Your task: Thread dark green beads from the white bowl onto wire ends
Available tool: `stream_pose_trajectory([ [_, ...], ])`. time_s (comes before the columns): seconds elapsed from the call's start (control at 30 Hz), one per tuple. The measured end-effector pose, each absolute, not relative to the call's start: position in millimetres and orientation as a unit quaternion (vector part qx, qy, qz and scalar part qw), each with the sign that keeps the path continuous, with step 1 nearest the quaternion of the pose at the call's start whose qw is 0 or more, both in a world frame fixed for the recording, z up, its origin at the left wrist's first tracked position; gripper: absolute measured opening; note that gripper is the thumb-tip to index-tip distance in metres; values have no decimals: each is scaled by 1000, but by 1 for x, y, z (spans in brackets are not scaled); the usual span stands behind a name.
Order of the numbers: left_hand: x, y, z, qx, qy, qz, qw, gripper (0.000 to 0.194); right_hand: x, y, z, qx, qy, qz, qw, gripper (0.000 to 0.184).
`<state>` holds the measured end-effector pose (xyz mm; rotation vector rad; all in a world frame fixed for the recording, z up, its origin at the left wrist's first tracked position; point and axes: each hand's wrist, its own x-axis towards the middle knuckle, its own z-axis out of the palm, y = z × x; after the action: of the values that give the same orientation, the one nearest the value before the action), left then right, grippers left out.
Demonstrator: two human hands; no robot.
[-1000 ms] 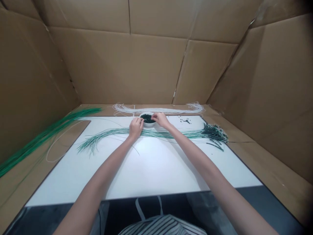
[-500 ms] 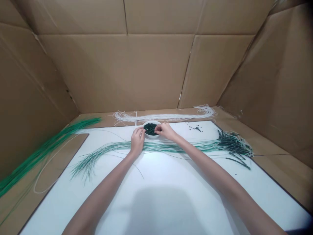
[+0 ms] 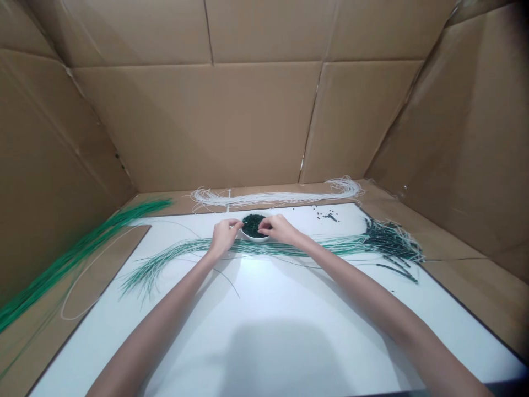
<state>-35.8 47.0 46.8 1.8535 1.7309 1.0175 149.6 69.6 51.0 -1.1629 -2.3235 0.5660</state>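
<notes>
A small white bowl (image 3: 255, 239) full of dark green beads (image 3: 253, 227) sits between my two hands near the far edge of the board. At its left side, my left hand (image 3: 224, 236) is closed in a pinch, with the pale tip of a thin string (image 3: 244, 223) poking out towards the beads. My right hand (image 3: 281, 228) reaches over the bowl's right side, thumb and fingers pinched together at the beads; whatever they hold is too small to make out. Under both wrists runs a long bundle of green strings (image 3: 330, 246), its right end threaded with dark beads (image 3: 390, 241).
Behind the bowl lies a bundle of white strings (image 3: 273, 197). Loose dark beads (image 3: 329, 216) are scattered on the white board (image 3: 264, 298) at right. A thick bunch of green strings (image 3: 78, 256) stretches along the left. Cardboard walls (image 3: 198, 121) enclose the far side and both flanks.
My left hand has shifted left and now pinches from the bowl's left side. The right hand stays over the beads. Less of the bowl's far rim shows. The view has moved slightly.
</notes>
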Motion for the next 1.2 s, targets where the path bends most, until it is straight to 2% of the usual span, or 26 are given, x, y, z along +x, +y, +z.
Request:
stream_pose_trajectory([
  [0.17,-26,45,43,706,571,405,107,18,156,66,53,-420,-853,176,253,15],
  [0.33,-8,40,19,690,512,509,54,15,154,73,43,-412,-839,153,321,10],
  [0.67,-4,33,8,673,519,524,55,13,149,62,21,-410,-734,281,462,15],
  [0.8,-4,31,9,676,512,527,49,14,151,59,21,-415,-725,284,471,15],
  [1.03,-5,30,9,683,492,539,38,16,149,53,34,-429,-756,201,451,13],
  [1.2,-5,31,7,692,477,542,22,16,147,53,32,-408,-718,284,486,18],
])
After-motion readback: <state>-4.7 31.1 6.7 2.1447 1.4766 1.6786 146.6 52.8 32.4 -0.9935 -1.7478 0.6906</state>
